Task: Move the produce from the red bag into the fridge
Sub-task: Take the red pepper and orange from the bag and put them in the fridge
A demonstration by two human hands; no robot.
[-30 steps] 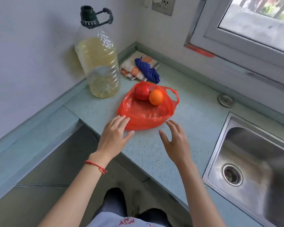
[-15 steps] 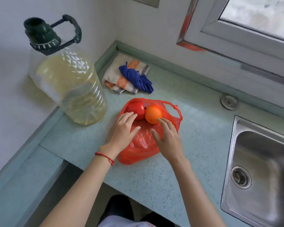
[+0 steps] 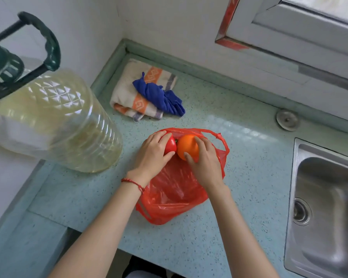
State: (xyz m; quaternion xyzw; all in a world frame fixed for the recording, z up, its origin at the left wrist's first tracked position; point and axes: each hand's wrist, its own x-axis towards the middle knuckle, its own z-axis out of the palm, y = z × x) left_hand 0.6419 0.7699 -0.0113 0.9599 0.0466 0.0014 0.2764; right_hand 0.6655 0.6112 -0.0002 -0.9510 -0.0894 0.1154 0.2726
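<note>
A red plastic bag lies flat on the pale green counter, its mouth toward the wall. Two pieces of produce sit side by side at the mouth: a red tomato on the left and an orange on the right. My left hand curls over the tomato, fingers across its top and thumb beneath. My right hand grips the orange from the right, thumb on its near side. The fridge is not in view.
A large bottle of yellow oil with a dark green cap stands close on the left. Folded cloths lie in the back corner. A steel sink fills the right side, and a round metal plug sits near the wall.
Both hands moved forward over the bag: from hovering at its near end, to resting on it, to closing round the tomato and the orange. The camera moved closer.
</note>
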